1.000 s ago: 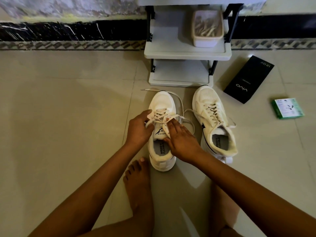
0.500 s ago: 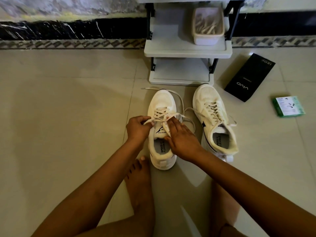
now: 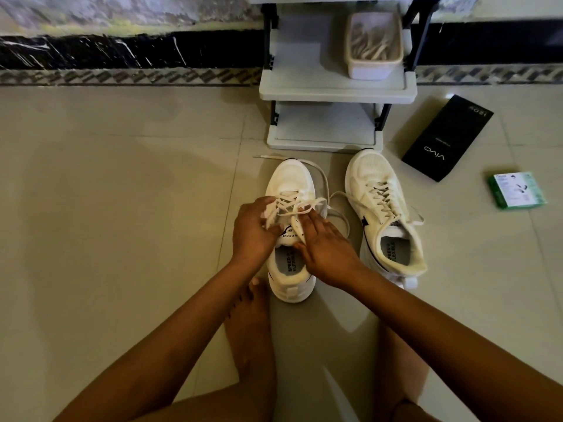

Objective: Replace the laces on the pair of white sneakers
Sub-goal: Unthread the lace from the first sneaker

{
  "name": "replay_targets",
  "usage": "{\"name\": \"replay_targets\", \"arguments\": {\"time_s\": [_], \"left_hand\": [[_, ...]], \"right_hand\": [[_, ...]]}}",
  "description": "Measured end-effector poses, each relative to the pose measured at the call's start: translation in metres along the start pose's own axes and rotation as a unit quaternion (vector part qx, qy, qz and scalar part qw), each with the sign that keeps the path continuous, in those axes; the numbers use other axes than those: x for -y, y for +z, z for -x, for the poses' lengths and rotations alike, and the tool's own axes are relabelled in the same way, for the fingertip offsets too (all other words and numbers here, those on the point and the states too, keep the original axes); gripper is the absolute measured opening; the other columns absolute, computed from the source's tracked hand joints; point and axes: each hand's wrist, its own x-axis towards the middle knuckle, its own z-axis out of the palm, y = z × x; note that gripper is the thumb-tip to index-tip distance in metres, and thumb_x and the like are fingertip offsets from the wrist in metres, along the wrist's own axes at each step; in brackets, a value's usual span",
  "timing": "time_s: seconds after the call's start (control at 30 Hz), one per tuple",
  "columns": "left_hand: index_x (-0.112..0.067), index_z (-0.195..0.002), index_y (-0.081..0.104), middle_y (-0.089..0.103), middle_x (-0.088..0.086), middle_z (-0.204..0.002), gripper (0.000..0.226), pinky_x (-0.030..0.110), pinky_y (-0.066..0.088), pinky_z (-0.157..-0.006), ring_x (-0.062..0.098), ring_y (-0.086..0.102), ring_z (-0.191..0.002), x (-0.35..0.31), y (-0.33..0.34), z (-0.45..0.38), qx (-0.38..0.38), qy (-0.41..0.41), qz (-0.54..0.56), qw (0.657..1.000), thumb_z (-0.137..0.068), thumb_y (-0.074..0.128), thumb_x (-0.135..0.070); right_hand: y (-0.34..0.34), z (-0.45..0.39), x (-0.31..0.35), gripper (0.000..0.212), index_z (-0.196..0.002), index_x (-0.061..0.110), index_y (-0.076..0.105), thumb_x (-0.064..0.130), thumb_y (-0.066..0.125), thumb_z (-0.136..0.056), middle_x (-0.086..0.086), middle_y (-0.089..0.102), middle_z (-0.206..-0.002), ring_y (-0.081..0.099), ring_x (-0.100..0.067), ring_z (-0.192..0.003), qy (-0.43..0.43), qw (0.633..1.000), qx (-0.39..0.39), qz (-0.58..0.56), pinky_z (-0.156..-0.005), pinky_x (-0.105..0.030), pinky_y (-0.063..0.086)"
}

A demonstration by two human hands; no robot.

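Observation:
Two white sneakers stand on the tiled floor, toes pointing away from me. Both my hands are on the left sneaker (image 3: 289,178), whose white lace (image 3: 318,173) is loose and trails past the toe. My left hand (image 3: 253,229) curls at the upper eyelets on the shoe's left side and pinches the lace. My right hand (image 3: 326,242) lies over the tongue with its fingers stretched toward the crossing of the lace, fingertips on it. The right sneaker (image 3: 384,208) stands beside it, laced, with its ends hanging loose.
A low grey shoe rack (image 3: 335,89) stands just beyond the shoes, with a plastic tub of laces (image 3: 374,44) on its shelf. A black phone box (image 3: 447,138) and a small green box (image 3: 516,190) lie to the right. My bare foot (image 3: 249,330) rests by the left sneaker's heel.
My left hand has shifted slightly forward along the eyelets and my right fingers have slid up onto the lace crossing. The sneakers have stayed in place.

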Motion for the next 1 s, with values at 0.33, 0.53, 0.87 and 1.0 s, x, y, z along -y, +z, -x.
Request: {"name": "replay_targets", "arguments": {"time_s": [0.33,0.53,0.87,1.0], "left_hand": [[-0.013,-0.097,0.071,0.057,0.002,-0.104,0.014,0.027,0.041,-0.077,0.02,0.052,-0.103,-0.014,-0.013,-0.017,0.057,0.126,-0.164,0.977,-0.086,0.065,-0.019],[-0.013,-0.104,0.066,0.065,-0.001,-0.087,0.018,0.019,0.049,-0.068,0.005,0.059,-0.076,-0.065,-0.056,-0.03,0.061,0.039,0.212,0.974,-0.087,0.063,-0.009],[-0.024,-0.143,0.04,0.04,-0.003,-0.147,0.081,0.026,0.038,-0.089,0.018,0.042,-0.13,-0.004,-0.043,-0.031,0.319,-0.029,-0.007,0.947,-0.072,0.08,-0.018],[-0.025,-0.139,0.045,0.047,0.001,-0.142,0.079,0.025,0.037,-0.094,0.019,0.044,-0.13,0.006,-0.038,-0.031,0.292,0.007,-0.047,0.955,-0.07,0.082,-0.026]], "right_hand": [[0.004,-0.003,-0.002,0.064,-0.15,0.009,0.001,0.036,0.032,-0.101,-0.012,0.003,-0.158,0.005,-0.022,-0.146,-0.002,1.0,0.007,0.004,-0.117,-0.031,0.006],[-0.004,-0.002,0.0,0.066,-0.15,0.01,-0.002,0.038,0.03,-0.101,-0.01,-0.001,-0.159,0.007,-0.022,-0.146,-0.002,0.999,0.028,0.039,-0.116,-0.03,0.007],[-0.044,-0.028,0.018,0.043,-0.132,0.02,0.04,0.035,0.042,-0.093,-0.01,0.059,-0.111,0.061,-0.029,-0.091,-0.011,0.987,-0.032,0.155,-0.064,-0.03,0.041],[-0.046,-0.039,0.022,0.037,-0.124,0.02,0.052,0.036,0.045,-0.092,-0.009,0.052,-0.119,0.056,-0.026,-0.101,0.007,0.982,-0.007,0.188,-0.078,-0.034,0.047]]}}
